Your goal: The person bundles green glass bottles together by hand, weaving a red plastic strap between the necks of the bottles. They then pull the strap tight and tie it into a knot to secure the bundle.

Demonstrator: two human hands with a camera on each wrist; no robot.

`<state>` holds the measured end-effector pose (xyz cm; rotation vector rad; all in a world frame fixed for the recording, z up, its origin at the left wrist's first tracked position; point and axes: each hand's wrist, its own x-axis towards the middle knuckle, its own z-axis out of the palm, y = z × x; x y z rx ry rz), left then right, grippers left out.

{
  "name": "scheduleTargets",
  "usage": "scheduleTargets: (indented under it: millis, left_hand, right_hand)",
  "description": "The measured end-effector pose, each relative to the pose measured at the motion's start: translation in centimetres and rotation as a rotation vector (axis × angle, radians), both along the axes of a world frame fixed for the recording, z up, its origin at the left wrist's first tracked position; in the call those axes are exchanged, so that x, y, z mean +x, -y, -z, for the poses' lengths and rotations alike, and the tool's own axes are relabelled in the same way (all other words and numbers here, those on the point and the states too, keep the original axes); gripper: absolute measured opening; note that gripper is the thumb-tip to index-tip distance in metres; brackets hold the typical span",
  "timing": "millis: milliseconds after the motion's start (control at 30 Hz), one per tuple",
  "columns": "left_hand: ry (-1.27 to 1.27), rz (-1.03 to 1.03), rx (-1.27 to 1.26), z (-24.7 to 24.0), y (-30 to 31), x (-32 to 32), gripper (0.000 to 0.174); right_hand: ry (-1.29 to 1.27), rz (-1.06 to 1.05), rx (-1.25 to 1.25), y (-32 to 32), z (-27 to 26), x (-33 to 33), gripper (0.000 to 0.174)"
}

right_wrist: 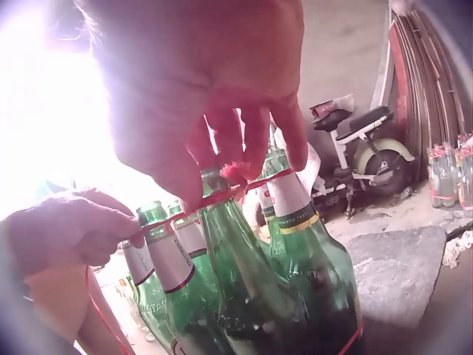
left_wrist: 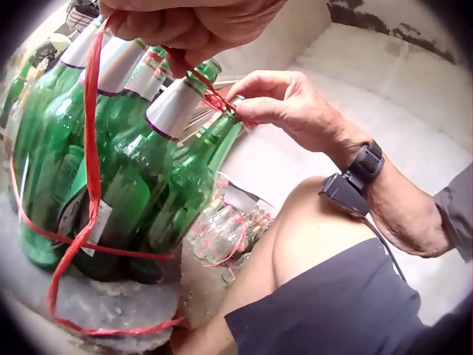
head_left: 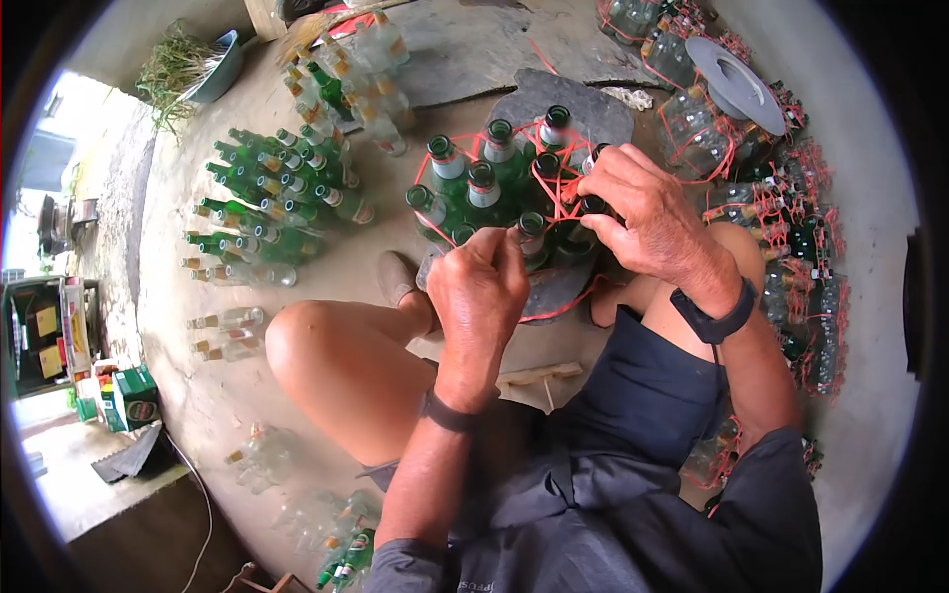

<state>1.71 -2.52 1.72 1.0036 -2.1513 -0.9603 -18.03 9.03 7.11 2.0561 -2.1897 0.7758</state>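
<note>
A bundle of green glass bottles [head_left: 499, 158] with silvery neck labels stands upright between the person's knees. Red plastic twine [left_wrist: 92, 140] runs round the bottles low down and crosses between their necks. The left hand [head_left: 477, 287] is over the bundle's near side, its curled fingers gripping the twine; a loose length hangs from it in the left wrist view. At the bundle's right side, the right hand [head_left: 647, 212] pinches the twine close beside a bottle neck [left_wrist: 224, 122]. In the right wrist view, the twine stretches between both hands across the necks.
Under the bundle lies a grey slab [head_left: 593, 109]. Many loose green bottles [head_left: 277, 183] stand to the left, with clear bottles [head_left: 232, 318] nearer. Twine-tied bundles [head_left: 791, 257] line the right wall. A grey round lid-like disc [head_left: 733, 84] rests on some. A scooter [right_wrist: 362, 155] stands beyond.
</note>
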Motion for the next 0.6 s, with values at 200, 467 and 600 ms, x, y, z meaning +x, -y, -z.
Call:
scheduleTargets:
  millis: [200, 467, 600]
  left_hand:
    - [-0.083, -0.014, -0.027, 0.6, -0.6, 0.7, 0.013]
    - [-0.319, -0.062, -0.137, 1.9, -2.2, 1.5, 0.009]
    - [-0.368, -0.083, -0.067, 2.4, -3.1, 2.0, 0.009]
  right_hand:
    - [-0.013, 0.084, 0.090, -0.4, -0.4, 0.5, 0.027]
    - [-0.010, 0.104, 0.112, -0.6, -0.3, 0.6, 0.030]
    - [-0.017, 0.117, 0.108, -0.7, -0.3, 0.7, 0.030]
